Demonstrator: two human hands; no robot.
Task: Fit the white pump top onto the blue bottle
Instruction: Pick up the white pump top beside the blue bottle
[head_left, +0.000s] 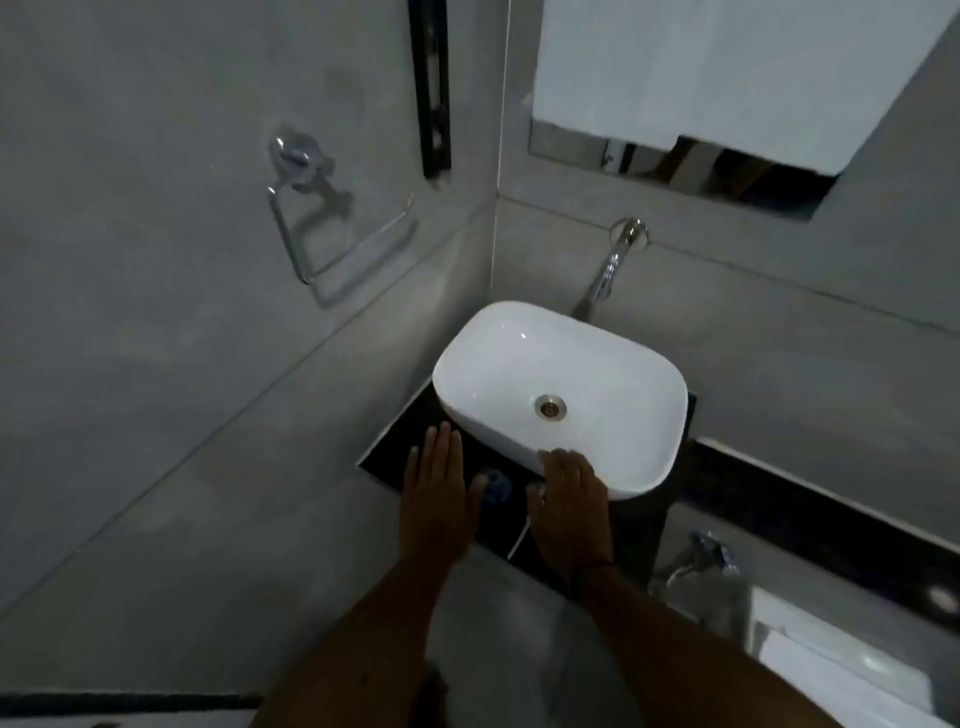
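Just in front of the white basin (558, 387), on the dark counter (387, 460), the left hand (436, 499) lay flat, fingers spread, grasping nothing. Right of it stood the blue bottle (496, 484), upright, its neck pointing up toward me, blurred. The right hand (569, 501) rested open beside it, a white piece at its thumb, too hidden to identify.

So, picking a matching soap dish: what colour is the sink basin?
Plain glossy white sink basin, clearest in the head view.
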